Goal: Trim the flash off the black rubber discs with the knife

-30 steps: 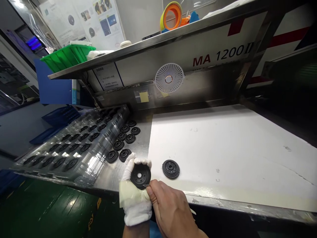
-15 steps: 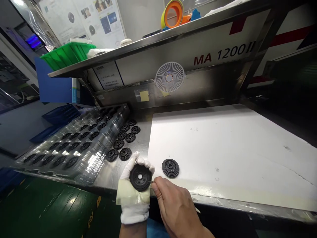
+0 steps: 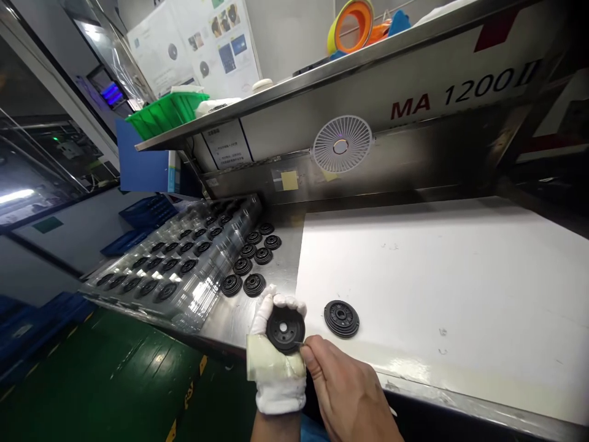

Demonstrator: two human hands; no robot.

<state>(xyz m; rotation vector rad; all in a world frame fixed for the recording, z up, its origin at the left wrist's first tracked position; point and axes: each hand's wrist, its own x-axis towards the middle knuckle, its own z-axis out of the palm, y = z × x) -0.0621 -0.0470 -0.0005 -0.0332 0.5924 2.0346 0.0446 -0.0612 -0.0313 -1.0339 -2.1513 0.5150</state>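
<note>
My left hand (image 3: 276,356), in a white glove with a pale yellowish band around the palm, is closed round a black ribbed disc (image 3: 278,334) with a hole in its centre. The disc's face is turned up toward me. My bare right hand (image 3: 347,383) is closed on a thin-bladed tool (image 3: 299,344), mostly hidden in the fist. Its narrow tip meets the disc's lower right rim. Another black disc (image 3: 341,318) lies flat on the white sheet (image 3: 414,276), right of my left hand.
Several black discs (image 3: 254,284) lie on the metal tabletop (image 3: 225,319) at left. Beside them is a stack of clear plastic trays (image 3: 197,301) holding discs. Behind stand a small white fan (image 3: 341,145) and a shelf (image 3: 294,86) with a green bin (image 3: 168,115).
The view has swung left, so everything appears further right. Both hands keep their hold, and the tool tip has shifted slightly lower along the held disc's rim.
</note>
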